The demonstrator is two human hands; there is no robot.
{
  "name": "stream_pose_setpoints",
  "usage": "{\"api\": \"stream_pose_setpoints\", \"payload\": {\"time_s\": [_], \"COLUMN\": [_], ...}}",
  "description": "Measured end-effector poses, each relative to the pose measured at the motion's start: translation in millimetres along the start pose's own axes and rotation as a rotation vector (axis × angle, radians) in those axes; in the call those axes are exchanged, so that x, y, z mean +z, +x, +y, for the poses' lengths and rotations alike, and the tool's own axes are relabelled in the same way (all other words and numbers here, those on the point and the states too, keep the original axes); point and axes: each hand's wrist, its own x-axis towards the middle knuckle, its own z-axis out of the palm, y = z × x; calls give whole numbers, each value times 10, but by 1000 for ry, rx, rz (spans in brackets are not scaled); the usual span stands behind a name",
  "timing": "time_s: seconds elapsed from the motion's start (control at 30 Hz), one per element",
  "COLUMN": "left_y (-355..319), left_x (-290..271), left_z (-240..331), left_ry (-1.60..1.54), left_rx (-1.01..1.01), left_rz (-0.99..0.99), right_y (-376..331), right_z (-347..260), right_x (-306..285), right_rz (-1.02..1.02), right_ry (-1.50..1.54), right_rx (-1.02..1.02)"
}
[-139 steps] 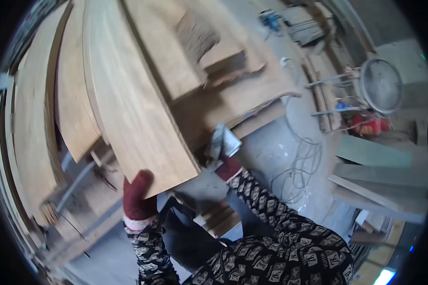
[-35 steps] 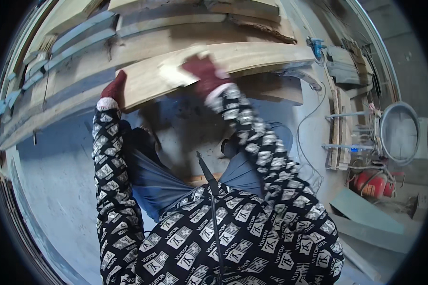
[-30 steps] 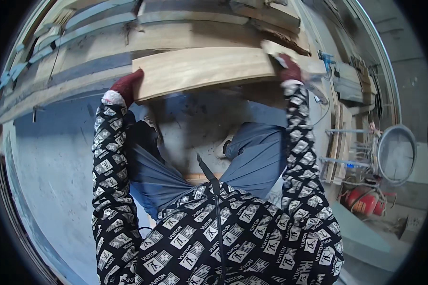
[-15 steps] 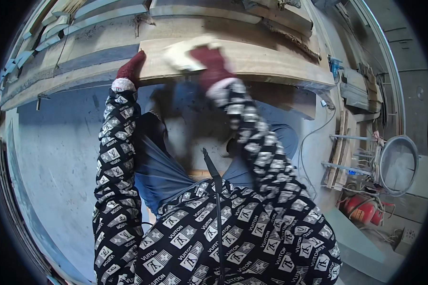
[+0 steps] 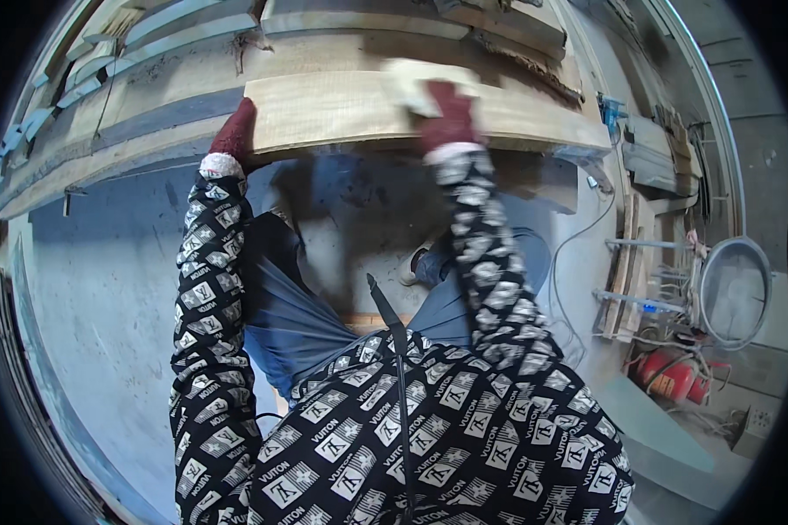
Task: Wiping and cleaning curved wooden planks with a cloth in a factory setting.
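A pale, smooth wooden board [image 5: 328, 109] lies lengthwise across the bench in front of me. My left hand [image 5: 235, 131], in a dark red knitted glove, grips the board at its left end near the front edge. My right hand [image 5: 451, 121], gloved the same way, is closed on a cream-coloured cloth-like pad [image 5: 409, 85] and presses it on the board's top, right of the middle. Motion blurs the pad, so its exact kind is unclear. The fingers of both hands are partly hidden.
Rough planks [image 5: 368, 24] lie behind the board. A blue clamp-like fitting [image 5: 612, 112] is near its right end. At the right stand a round mesh-covered fan [image 5: 735, 293], a red machine [image 5: 667, 376] and stacked timber [image 5: 623, 280]. A cable [image 5: 562, 249] trails down the right side.
My right hand has slid the cream pad to the right along the board. My left hand stays at the board's left end, and the view has shifted slightly.
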Motion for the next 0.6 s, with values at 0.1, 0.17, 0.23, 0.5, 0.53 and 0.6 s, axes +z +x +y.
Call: {"api": "stream_pose_setpoints", "payload": {"time_s": [0.1, 0.17, 0.23, 0.5, 0.53, 0.6], "left_y": [-9, -13, 44, 182, 163, 103], "left_x": [-67, -63, -49, -125, -168, -285], "left_z": [-17, -18, -18, 45, 38, 64], "left_ry": [-11, -13, 11, 71, 116, 306], "left_rx": [7, 20, 36, 99, 119, 207], "left_rz": [9, 6, -6, 27, 45, 105], "right_y": [-105, -60, -70, 118, 141, 175], "right_z": [-1281, -1448, -1162, 258, 255, 28], "right_x": [600, 543, 358, -1430, -1307, -756], "right_rz": [-369, -529, -466, -109, -96, -52], "right_ry": [-469, -401, -249, -429, -422, -270], "right_rx": [-305, -368, -376, 144, 117, -82]}}
